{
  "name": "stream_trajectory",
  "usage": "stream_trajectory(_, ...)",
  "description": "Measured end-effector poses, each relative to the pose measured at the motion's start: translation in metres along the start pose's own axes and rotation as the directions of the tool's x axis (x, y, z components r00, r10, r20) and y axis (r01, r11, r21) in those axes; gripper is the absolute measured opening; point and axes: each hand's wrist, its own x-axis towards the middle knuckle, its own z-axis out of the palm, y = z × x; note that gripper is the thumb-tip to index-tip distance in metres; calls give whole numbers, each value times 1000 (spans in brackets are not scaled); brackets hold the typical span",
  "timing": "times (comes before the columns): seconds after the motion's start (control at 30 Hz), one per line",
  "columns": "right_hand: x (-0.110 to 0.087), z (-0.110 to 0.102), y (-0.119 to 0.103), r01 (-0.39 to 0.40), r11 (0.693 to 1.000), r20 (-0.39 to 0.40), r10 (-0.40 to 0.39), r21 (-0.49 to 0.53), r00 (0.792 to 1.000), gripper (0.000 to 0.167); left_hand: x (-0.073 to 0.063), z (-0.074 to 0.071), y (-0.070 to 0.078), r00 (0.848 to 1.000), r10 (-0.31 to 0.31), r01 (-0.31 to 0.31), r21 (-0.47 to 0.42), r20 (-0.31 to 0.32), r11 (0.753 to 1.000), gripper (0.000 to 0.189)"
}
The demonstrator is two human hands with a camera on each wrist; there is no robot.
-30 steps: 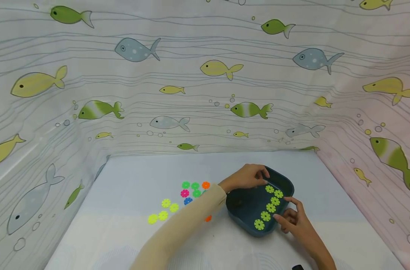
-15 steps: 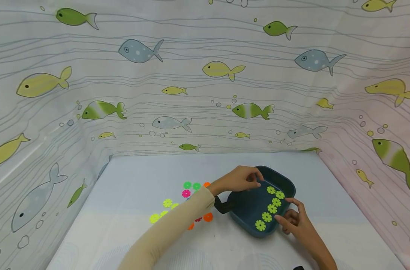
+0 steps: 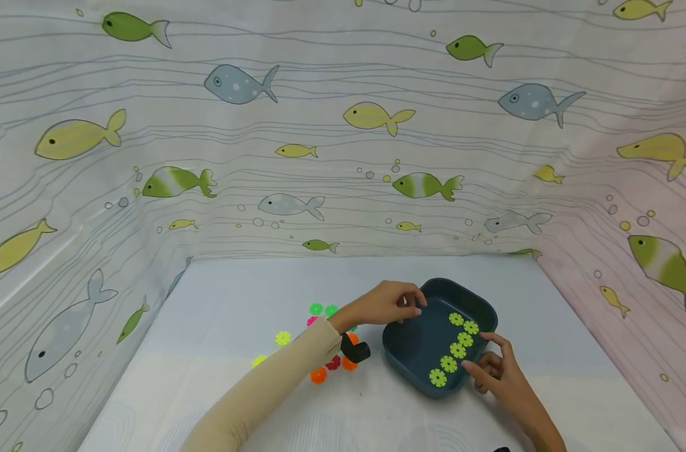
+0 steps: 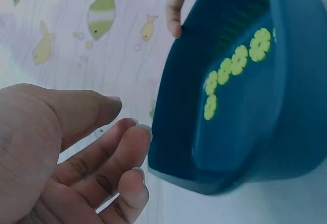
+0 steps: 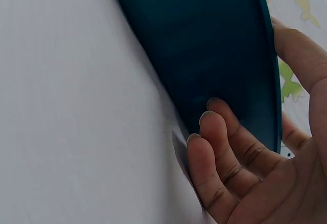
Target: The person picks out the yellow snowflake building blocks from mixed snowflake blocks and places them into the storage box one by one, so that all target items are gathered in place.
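Note:
A dark blue square-cornered plastic tray (image 3: 413, 355) rests on the white surface, right of centre in the head view. Inside, a bent row of several yellow-green flower-shaped discs (image 3: 465, 339) lies toward the right side. My right hand (image 3: 501, 373) grips the tray's right wall; in the right wrist view, curled fingers (image 5: 214, 163) press its outside and the thumb lies at the rim. By the tray's left rim, my left hand (image 3: 383, 304) hovers with relaxed fingers. In the left wrist view, its thumb and fingertips (image 4: 134, 185) stand apart, nothing between them.
Left of the tray, partly behind the left forearm, lie loose flower discs: orange (image 3: 318, 375), green (image 3: 316, 309), yellow (image 3: 283, 338), pink and dark red. A black wrist camera (image 3: 356, 349) sits at the left wrist. Fish-printed cloth (image 3: 343, 182) walls the back and sides.
My left hand has drawn back leftward from over the tray to its left rim. The right hand keeps its grip on the tray wall. The discs inside look unmoved.

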Motion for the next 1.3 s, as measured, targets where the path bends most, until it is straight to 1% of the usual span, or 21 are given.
stream_trajectory(0.23,-1,-1,4,38,999,28,-39,17,999,77,-17,-3,-6,999,-27,26,-27,-24,999,22)
stream_trajectory(0.47,-2,-1,2,47,999,33,-47,16,998,76,-36,-11,-13,998,-33,31,-31,-57,999,22)
stream_trajectory(0.63,-3,-1,-1,43,998,32,-44,34,999,75,-50,-15,-25,994,-78,76,-26,-75,997,19)
stream_trajectory(0.8,-3,0,-1,40,999,26,-40,22,999,76,-67,-19,-35,987,-129,127,-29,-91,992,15)
stream_trajectory(0.97,-2,0,1,37,999,22,-37,5,999,76,-87,-21,-44,983,-150,149,-11,-110,989,15)
stream_trajectory(1.13,-2,-1,1,40,999,28,-40,13,999,75,-110,-25,-52,977,-181,180,-24,-112,983,22)
stream_trajectory(1.2,-2,-1,1,42,999,28,-42,21,999,74,-119,-27,-55,973,-199,198,-23,-120,980,23)
stream_trajectory(1.3,-2,0,0,38,999,27,-39,20,999,74,-134,-32,-57,968,-211,213,4,-138,977,22)
